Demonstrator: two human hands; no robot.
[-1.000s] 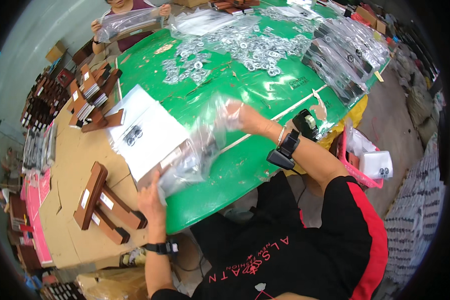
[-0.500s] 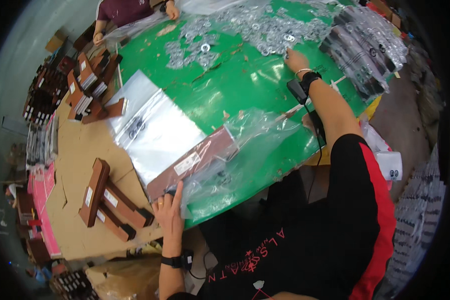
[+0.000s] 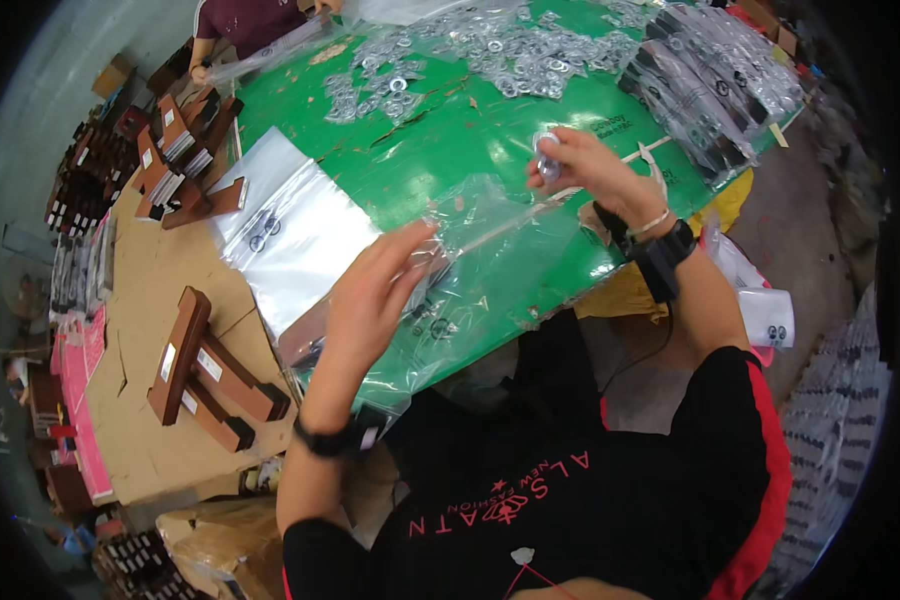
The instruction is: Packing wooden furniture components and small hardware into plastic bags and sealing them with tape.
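My right hand [image 3: 590, 170] pinches a small clear packet of shiny metal rings [image 3: 546, 156] above the green table. My left hand [image 3: 375, 300] reaches across a clear plastic bag [image 3: 460, 320] near the table's front edge. Its fingers are stretched out, with the fingertips at the bag's loose film. Inside that bag lies a brown board [image 3: 305, 335], now largely covered by my left hand and forearm. Flat clear bags [image 3: 300, 235] lie in a stack beside it, just left of my left hand.
Many ring packets [image 3: 510, 60] spread over the far green table [image 3: 440, 150]. Bagged dark pieces [image 3: 710, 90] are piled at the far right. Brown wooden parts [image 3: 185, 350] rest on cardboard [image 3: 135, 400] at left, with more [image 3: 175, 140] behind. Another person [image 3: 250, 20] is across the table.
My right hand has come back from the heap of ring packets toward me, now with a packet. My left hand has moved up and right over the bag, off the board's near end.
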